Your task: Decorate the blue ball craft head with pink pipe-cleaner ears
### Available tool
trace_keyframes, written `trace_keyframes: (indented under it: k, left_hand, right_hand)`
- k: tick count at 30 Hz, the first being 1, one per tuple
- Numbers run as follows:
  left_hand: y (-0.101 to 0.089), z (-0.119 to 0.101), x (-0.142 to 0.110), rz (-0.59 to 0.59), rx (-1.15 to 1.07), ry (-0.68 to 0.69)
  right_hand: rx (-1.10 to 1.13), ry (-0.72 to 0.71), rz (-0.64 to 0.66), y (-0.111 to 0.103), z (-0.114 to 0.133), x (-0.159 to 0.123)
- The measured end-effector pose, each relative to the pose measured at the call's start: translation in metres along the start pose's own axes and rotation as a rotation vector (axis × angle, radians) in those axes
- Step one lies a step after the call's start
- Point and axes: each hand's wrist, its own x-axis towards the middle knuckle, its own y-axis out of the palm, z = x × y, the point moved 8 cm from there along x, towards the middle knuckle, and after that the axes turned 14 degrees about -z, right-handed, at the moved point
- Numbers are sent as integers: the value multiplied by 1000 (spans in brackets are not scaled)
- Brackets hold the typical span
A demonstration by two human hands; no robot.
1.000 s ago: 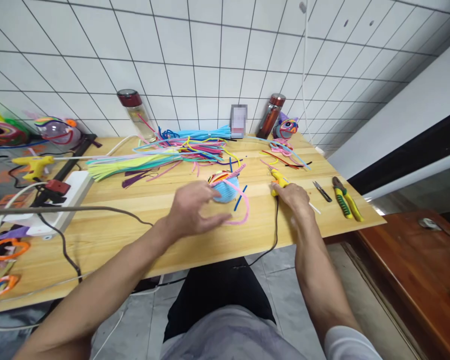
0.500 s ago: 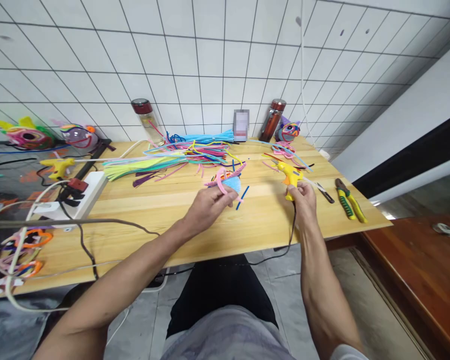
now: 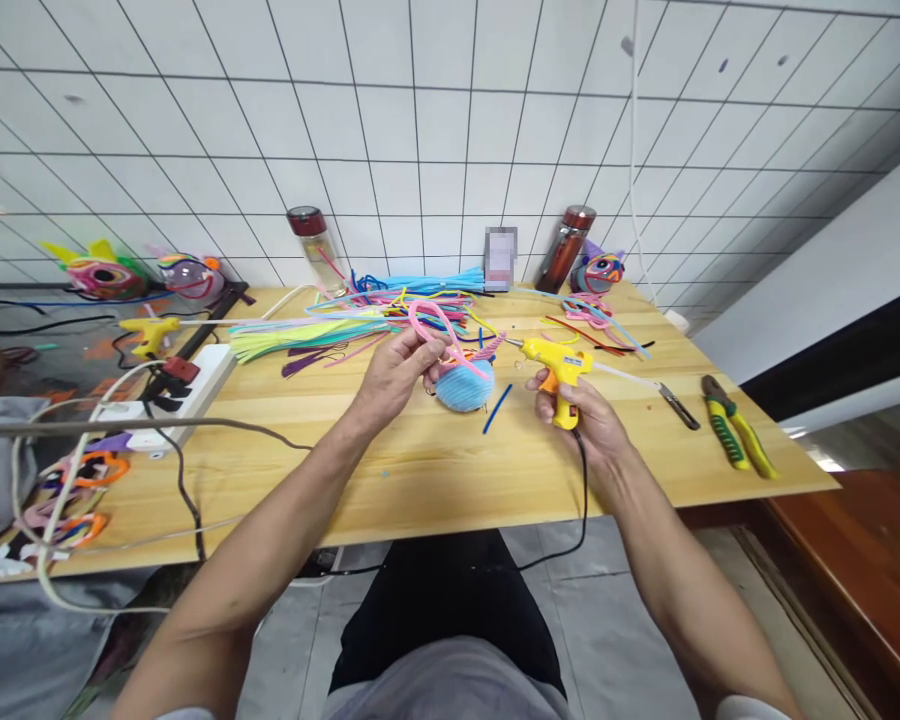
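My left hand (image 3: 397, 378) is closed on a pink pipe cleaner (image 3: 418, 312) bent into a loop. Just beside its fingertips is a light-blue ball (image 3: 465, 388) covered in fuzzy strips, with a twisted pink horn (image 3: 487, 347) at its top. Whether the left fingers also touch the ball I cannot tell. My right hand (image 3: 589, 415) grips a yellow hot glue gun (image 3: 559, 362) by its handle, nozzle pointing left near the horn's tip. A short dark-blue pipe cleaner (image 3: 497, 409) lies on the table between the ball and the gun.
Bundles of coloured pipe cleaners (image 3: 307, 335) lie behind my hands. Pliers (image 3: 735, 430) and a utility knife (image 3: 679, 407) are at the right. A white power strip (image 3: 195, 395), cables and a second glue gun (image 3: 148, 335) sit left. Two flasks (image 3: 566, 248) stand along the wall.
My right hand has lifted the glue gun off the table and brought it left toward the ball. My left hand has raised the pink loop, and more of the blue ball shows.
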Motion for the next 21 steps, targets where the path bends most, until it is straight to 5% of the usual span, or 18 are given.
trace_keyframes:
  k: [7, 21]
  left_hand:
    - [-13, -13, 16, -134, 92, 126]
    - [-21, 5, 20, -231, 27, 84]
  right_hand:
    - [37, 43, 87, 14, -13, 13]
    - [4, 98, 20, 19, -21, 5]
